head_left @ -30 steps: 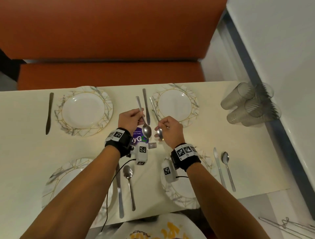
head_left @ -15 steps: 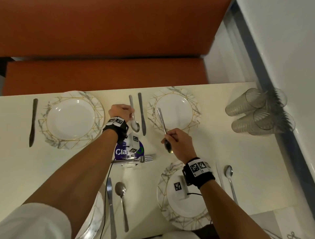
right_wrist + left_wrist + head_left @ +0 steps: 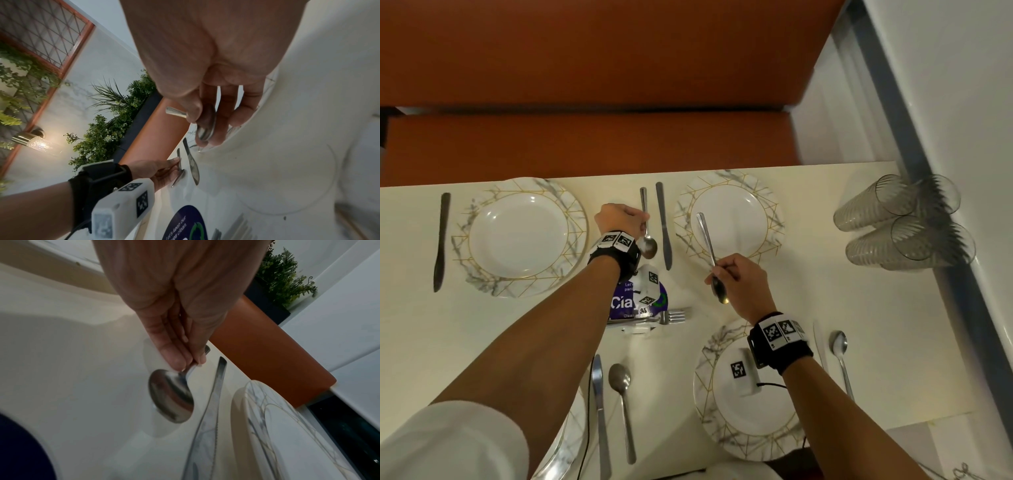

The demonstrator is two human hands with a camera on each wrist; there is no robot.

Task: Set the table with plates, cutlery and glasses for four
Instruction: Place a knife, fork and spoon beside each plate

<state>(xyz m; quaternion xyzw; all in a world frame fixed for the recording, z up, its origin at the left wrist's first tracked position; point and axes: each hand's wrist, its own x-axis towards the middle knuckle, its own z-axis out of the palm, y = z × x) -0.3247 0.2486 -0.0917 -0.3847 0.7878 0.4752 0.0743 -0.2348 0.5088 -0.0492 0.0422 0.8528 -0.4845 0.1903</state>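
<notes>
Between the two far plates, my left hand [image 3: 642, 224] [image 3: 189, 363] pinches the handle of a spoon [image 3: 649, 245] [image 3: 170, 399]. The spoon's bowl is low at the table, just left of a knife [image 3: 663, 226] [image 3: 213, 395]. My right hand [image 3: 717, 274] [image 3: 205, 126] grips a second spoon [image 3: 707, 240] [image 3: 206, 128] in the air. Its handle points out over the far right plate [image 3: 767, 205]. Marbled plates lie at the far left [image 3: 571, 219], near right [image 3: 709, 404] and near left [image 3: 571, 435]. Several ribbed glasses [image 3: 904, 222] lie on their sides at the right.
Forks [image 3: 667, 317] lie on a blue sticker [image 3: 619, 303] mid-table. A knife [image 3: 599, 411] and spoon [image 3: 623, 404] sit between the near plates. Another knife [image 3: 820, 342] and spoon [image 3: 840, 359] lie right of the near right plate. A dark knife [image 3: 441, 240] lies far left. An orange bench [image 3: 585, 147] stands beyond the table.
My left hand has carried its spoon away from the centre to a spot beside the far knife and lowered it. My right hand has drawn apart from it, still holding its spoon.
</notes>
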